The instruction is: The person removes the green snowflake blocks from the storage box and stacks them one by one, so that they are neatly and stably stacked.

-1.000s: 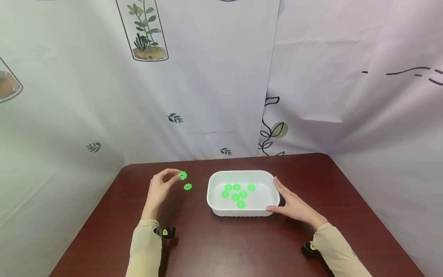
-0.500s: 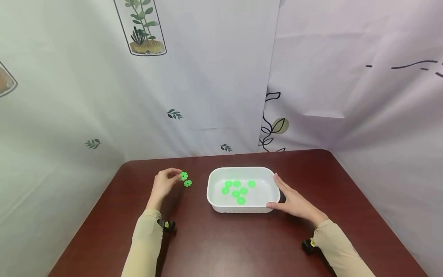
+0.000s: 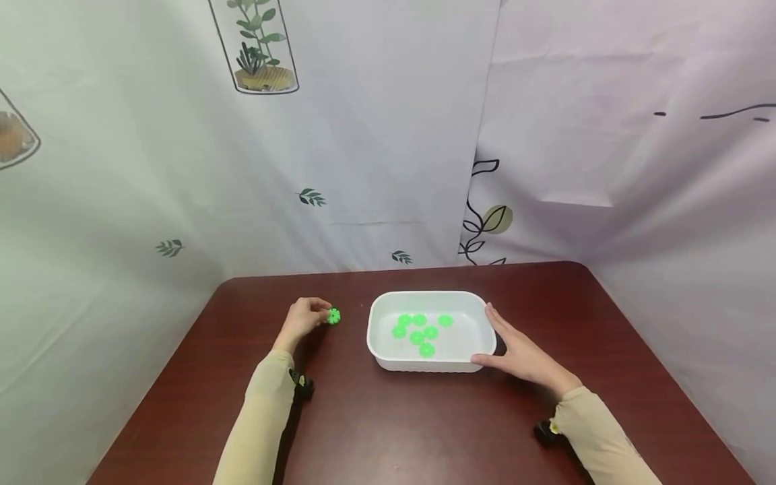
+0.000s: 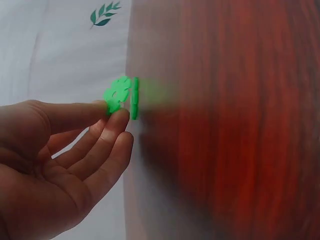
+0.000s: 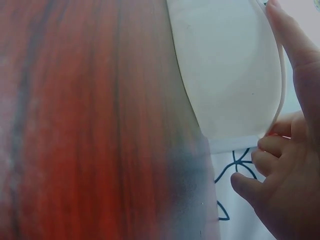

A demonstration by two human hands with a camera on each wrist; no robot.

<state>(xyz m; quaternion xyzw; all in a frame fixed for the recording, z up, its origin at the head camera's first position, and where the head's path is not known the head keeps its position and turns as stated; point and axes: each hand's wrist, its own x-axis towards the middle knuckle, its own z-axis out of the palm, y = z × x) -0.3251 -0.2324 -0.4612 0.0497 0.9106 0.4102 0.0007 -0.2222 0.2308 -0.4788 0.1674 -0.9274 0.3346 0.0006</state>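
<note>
Between thumb and fingertips, my left hand (image 3: 304, 316) pinches a bright green notched plastic disc (image 4: 115, 95), tilted in the left wrist view. Right beside it a second green disc (image 4: 134, 98) appears edge-on, close to the tabletop; whether the two touch I cannot tell. In the head view both merge into one green patch. My right hand (image 3: 521, 351) holds the right end of a white rectangular tub (image 3: 388, 364), thumb at the near corner and fingers at the far one. Several green discs (image 3: 427, 349) lie flat inside the tub.
The dark red-brown table (image 3: 388, 431) ends in front of a white fabric backdrop (image 3: 388, 135) printed with plants. A strapped black device (image 3: 303, 387) sits at the left wrist and another black device (image 3: 547, 433) at the right.
My left hand has moved slightly right and down with its disc, up to the loose disc, so the two now overlap in the head view. My right hand stays on the tub.
</note>
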